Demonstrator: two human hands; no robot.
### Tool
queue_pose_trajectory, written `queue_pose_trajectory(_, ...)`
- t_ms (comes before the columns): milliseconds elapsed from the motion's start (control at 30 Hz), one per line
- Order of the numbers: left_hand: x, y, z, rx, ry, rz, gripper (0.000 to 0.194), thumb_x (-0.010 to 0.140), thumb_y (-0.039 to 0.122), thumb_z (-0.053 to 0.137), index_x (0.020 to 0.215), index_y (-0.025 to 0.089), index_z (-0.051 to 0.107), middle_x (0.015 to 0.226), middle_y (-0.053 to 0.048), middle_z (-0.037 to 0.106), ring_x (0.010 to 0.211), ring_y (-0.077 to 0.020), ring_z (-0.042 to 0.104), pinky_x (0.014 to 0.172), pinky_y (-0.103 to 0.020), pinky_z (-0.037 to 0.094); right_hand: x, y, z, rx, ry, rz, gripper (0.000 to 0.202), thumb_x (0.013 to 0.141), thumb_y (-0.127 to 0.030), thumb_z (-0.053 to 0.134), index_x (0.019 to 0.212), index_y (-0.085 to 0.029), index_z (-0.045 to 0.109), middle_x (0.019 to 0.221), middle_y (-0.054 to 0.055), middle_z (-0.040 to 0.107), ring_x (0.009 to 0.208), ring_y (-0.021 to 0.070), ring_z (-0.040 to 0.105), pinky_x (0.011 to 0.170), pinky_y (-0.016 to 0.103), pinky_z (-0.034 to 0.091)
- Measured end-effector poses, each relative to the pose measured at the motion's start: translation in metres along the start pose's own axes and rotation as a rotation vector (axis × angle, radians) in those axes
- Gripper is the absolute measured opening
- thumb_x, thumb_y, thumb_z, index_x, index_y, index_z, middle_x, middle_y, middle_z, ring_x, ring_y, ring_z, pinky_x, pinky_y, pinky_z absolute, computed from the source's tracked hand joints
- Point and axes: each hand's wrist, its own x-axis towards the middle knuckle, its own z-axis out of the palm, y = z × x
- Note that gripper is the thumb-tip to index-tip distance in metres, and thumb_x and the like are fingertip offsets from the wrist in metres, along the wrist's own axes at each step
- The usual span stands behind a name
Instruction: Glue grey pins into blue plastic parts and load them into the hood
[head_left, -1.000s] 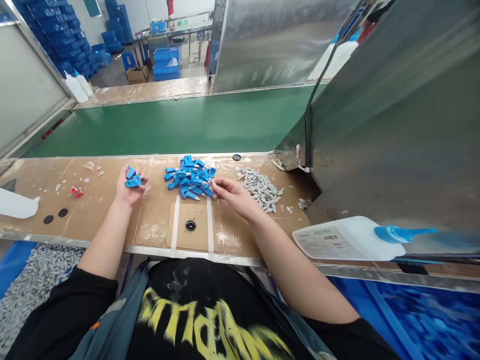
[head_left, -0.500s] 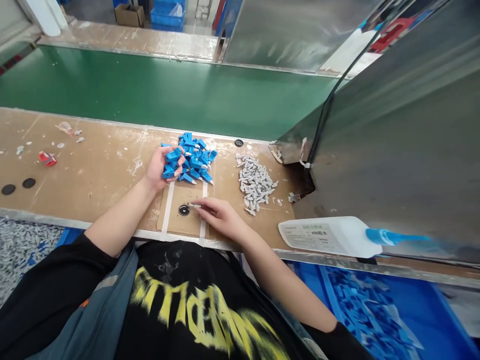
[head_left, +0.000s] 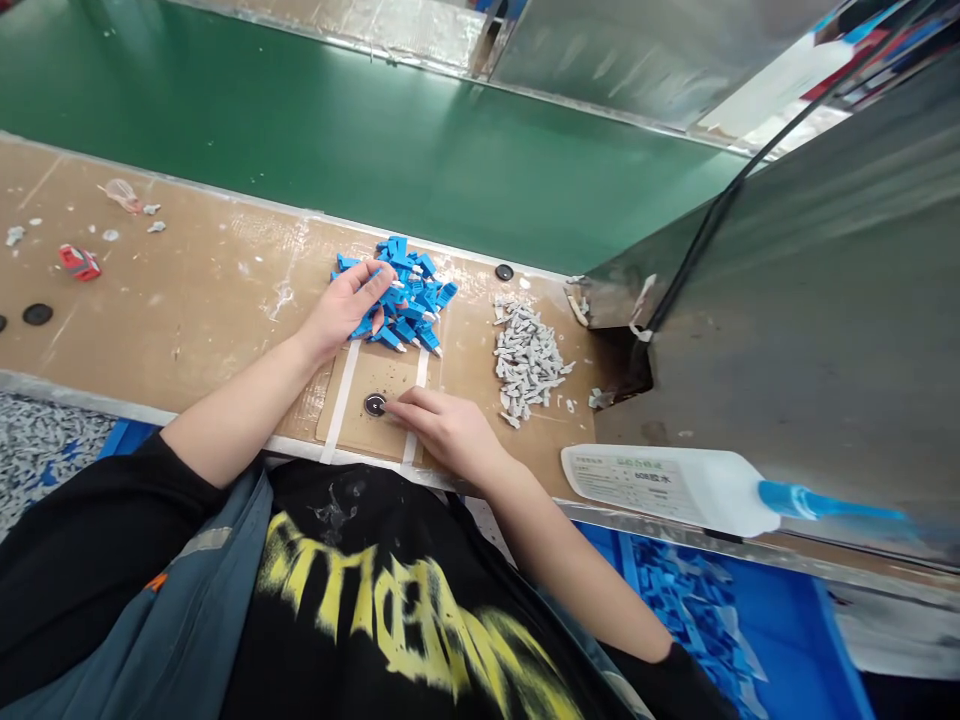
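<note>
A pile of blue pieces (head_left: 409, 300) with pale tips lies on the brown bench top. My left hand (head_left: 351, 305) is over its left side, fingers curled round a blue piece, partly hidden by the fingers. Nearer my body, a small round black dish (head_left: 375, 404) rests on a taped cardboard pad (head_left: 360, 435). The fingertips of my right hand (head_left: 442, 425) are pinched at the dish's right edge, on a small grey piece that is mostly hidden. Right of the blue pile is a heap of grey pieces (head_left: 527, 360).
A white bottle (head_left: 667, 485) with a blue nozzle lies at the front right, below a metal panel (head_left: 810, 330). Behind the bench runs a green belt (head_left: 337, 130). A red object (head_left: 79, 262) and a black disc (head_left: 37, 314) sit at the left.
The view has shifted. My left hand has turned over from palm up, and fewer blue pieces show in it. My right fingertips have moved closer to the black dish.
</note>
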Motion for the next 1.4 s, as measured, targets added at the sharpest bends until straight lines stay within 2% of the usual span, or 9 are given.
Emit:
queue_pose_trajectory(133, -0.004, 0.001, 0.005, 0.027, -0.052, 0.003, 0.053, 0.095, 0.07, 0.069, 0.105, 0.021, 0.053, 0.08, -0.002, 0.065, 0.056, -0.013, 0.057, 0.055, -0.026, 0.04, 0.001, 0.001, -0.002, -0.024, -0.076, -0.063, 0.033, 0.109, -0.019, 0.047, 0.13, -0.023, 0.072, 0.112, 0.008, 0.077, 0.091, 0.0193, 0.071, 0.071, 0.03, 0.051)
queue_pose_trajectory(200, -0.005, 0.001, 0.005, 0.051, -0.092, 0.035, 0.06, 0.088, 0.075, 0.073, 0.106, 0.021, 0.053, 0.08, -0.002, 0.066, 0.057, -0.0141, 0.059, 0.054, -0.026, 0.039, 0.001, 0.002, -0.002, 0.054, -0.041, -0.04, 0.031, 0.11, -0.022, 0.048, 0.13, -0.023, 0.073, 0.111, 0.009, 0.077, 0.09, 0.0192, 0.072, 0.072, 0.03, 0.052)
queue_pose_trajectory(300, -0.006, 0.0, 0.004, 0.122, -0.163, 0.075, 0.066, 0.083, 0.074, 0.08, 0.113, 0.02, 0.059, 0.087, -0.005, 0.072, 0.058, -0.0141, 0.059, 0.053, -0.026, 0.041, 0.002, 0.005, -0.005, 0.271, 0.164, 0.098, 0.027, 0.109, -0.032, 0.054, 0.121, -0.023, 0.076, 0.102, 0.007, 0.077, 0.088, 0.0184, 0.073, 0.077, 0.03, 0.055)
queue_pose_trajectory(433, -0.01, 0.0, 0.004, 0.33, -0.256, 0.111, 0.051, 0.091, 0.065, 0.076, 0.106, 0.018, 0.067, 0.092, -0.007, 0.076, 0.065, -0.0147, 0.063, 0.061, -0.027, 0.047, 0.007, 0.012, -0.009, 0.506, 0.516, 0.389, 0.031, 0.109, -0.042, 0.054, 0.095, -0.023, 0.075, 0.069, -0.001, 0.066, 0.064, 0.0156, 0.064, 0.069, 0.031, 0.052)
queue_pose_trajectory(567, -0.019, -0.002, 0.006, 0.519, -0.323, 0.175, 0.041, 0.101, 0.06, 0.064, 0.105, 0.02, 0.065, 0.08, -0.002, 0.072, 0.073, -0.0164, 0.066, 0.071, -0.027, 0.049, 0.015, 0.019, -0.011, 0.515, 0.637, 0.47, 0.046, 0.108, -0.053, 0.051, 0.074, -0.023, 0.06, 0.063, -0.001, 0.062, 0.063, 0.016, 0.06, 0.069, 0.032, 0.048)
queue_pose_trajectory(767, -0.023, -0.01, 0.011, 0.485, -0.37, 0.136, 0.04, 0.104, 0.061, 0.056, 0.107, 0.021, 0.057, 0.076, 0.001, 0.066, 0.065, -0.0138, 0.059, 0.066, -0.026, 0.047, 0.027, 0.022, -0.005, 0.551, 0.653, 0.462, 0.049, 0.108, -0.058, 0.048, 0.076, -0.024, 0.059, 0.066, 0.0, 0.063, 0.067, 0.0169, 0.061, 0.072, 0.033, 0.046)
queue_pose_trajectory(1067, -0.021, -0.011, 0.012, 0.476, -0.326, 0.097, 0.046, 0.102, 0.067, 0.056, 0.106, 0.022, 0.054, 0.072, 0.002, 0.063, 0.063, -0.0157, 0.058, 0.062, -0.028, 0.045, 0.033, 0.023, 0.005, 0.455, 0.674, 0.456, 0.047, 0.108, -0.059, 0.048, 0.086, -0.022, 0.068, 0.073, 0.003, 0.067, 0.072, 0.0183, 0.062, 0.072, 0.032, 0.047)
queue_pose_trajectory(1267, -0.018, -0.006, 0.007, 0.694, -0.266, 0.154, 0.044, 0.108, 0.064, 0.044, 0.102, 0.022, 0.055, 0.07, 0.002, 0.062, 0.062, -0.0156, 0.058, 0.066, -0.03, 0.043, 0.035, 0.023, 0.012, 0.286, 0.485, 0.343, 0.044, 0.113, -0.05, 0.037, 0.104, -0.021, 0.069, 0.102, 0.01, 0.076, 0.094, 0.021, 0.069, 0.08, 0.032, 0.049)
queue_pose_trajectory(1400, -0.017, -0.002, 0.005, 0.814, -0.273, 0.153, 0.045, 0.109, 0.064, 0.04, 0.101, 0.023, 0.054, 0.071, 0.002, 0.061, 0.064, -0.0164, 0.058, 0.067, -0.031, 0.042, 0.034, 0.021, 0.016, 0.238, 0.447, 0.341, 0.042, 0.114, -0.045, 0.034, 0.101, -0.021, 0.066, 0.1, 0.009, 0.075, 0.09, 0.02, 0.068, 0.078, 0.031, 0.047)
